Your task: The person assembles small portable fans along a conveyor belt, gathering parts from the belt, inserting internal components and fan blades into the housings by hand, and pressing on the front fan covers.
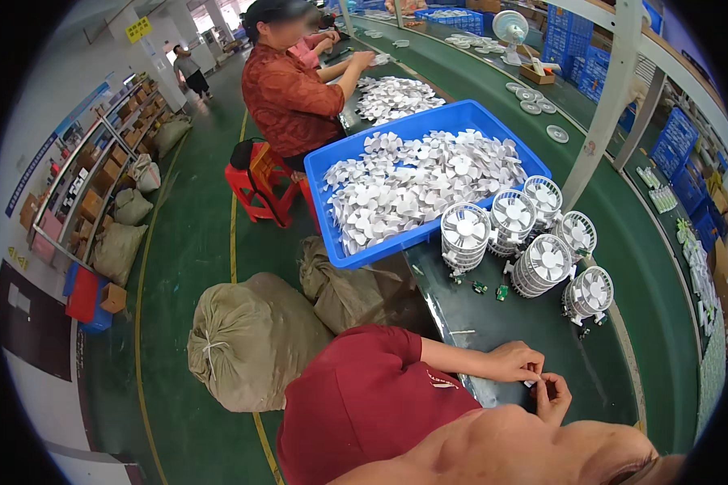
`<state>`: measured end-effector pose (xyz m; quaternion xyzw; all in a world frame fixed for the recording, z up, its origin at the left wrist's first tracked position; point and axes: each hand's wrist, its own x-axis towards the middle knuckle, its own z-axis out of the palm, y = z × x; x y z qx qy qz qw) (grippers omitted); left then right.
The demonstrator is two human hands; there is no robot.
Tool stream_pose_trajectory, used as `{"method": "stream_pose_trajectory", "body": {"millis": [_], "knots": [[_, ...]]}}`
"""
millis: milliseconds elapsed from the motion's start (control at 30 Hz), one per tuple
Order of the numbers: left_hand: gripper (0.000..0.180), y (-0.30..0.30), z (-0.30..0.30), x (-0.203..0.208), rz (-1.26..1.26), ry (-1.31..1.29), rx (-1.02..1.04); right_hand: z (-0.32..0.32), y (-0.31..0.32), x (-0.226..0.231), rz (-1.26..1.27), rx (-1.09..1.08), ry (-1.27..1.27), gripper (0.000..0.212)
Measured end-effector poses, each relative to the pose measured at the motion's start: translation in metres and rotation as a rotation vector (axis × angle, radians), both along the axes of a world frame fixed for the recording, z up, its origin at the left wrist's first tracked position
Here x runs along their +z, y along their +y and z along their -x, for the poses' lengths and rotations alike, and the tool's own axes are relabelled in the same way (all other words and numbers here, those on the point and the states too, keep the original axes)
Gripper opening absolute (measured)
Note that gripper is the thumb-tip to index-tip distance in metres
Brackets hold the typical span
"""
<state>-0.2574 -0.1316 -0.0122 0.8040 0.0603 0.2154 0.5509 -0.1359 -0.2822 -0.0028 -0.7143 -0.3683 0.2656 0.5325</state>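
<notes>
My left hand (513,361) reaches in over the dark green worktop with its fingers pinched together. Close against it, my right hand (553,397) is also closed, fingertips meeting those of the left. A small white piece (529,383) shows between the fingertips; its kind is too small to make out. Beyond the hands stand several stacks of white fan guards (542,257) with fan blades in them. Small green circuit boards (501,292) lie beside the stacks.
A blue bin (336,257) heaped with white fan blades (429,182) stands past the worktop (501,323). A co-worker in a patterned red shirt (287,97) works beyond it. Tied sacks (251,339) sit on the floor at left. A metal post (603,113) rises at right beside the green conveyor belt (663,323).
</notes>
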Motion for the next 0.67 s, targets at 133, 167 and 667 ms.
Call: {"method": "stream_pose_trajectory", "body": {"millis": [133,167,667], "knots": [[0.014,-0.005,-0.012,-0.003,0.004,0.025,-0.046,-0.006,-0.011,0.002,0.041,-0.03,-0.027,0.003],[0.014,-0.005,-0.016,-0.004,0.004,0.026,-0.072,-0.006,-0.012,0.004,0.042,-0.056,-0.025,0.003],[0.012,-0.001,-0.054,0.008,-0.263,0.043,-0.156,-0.019,-0.016,0.007,0.036,-0.203,-0.198,0.003]]}}
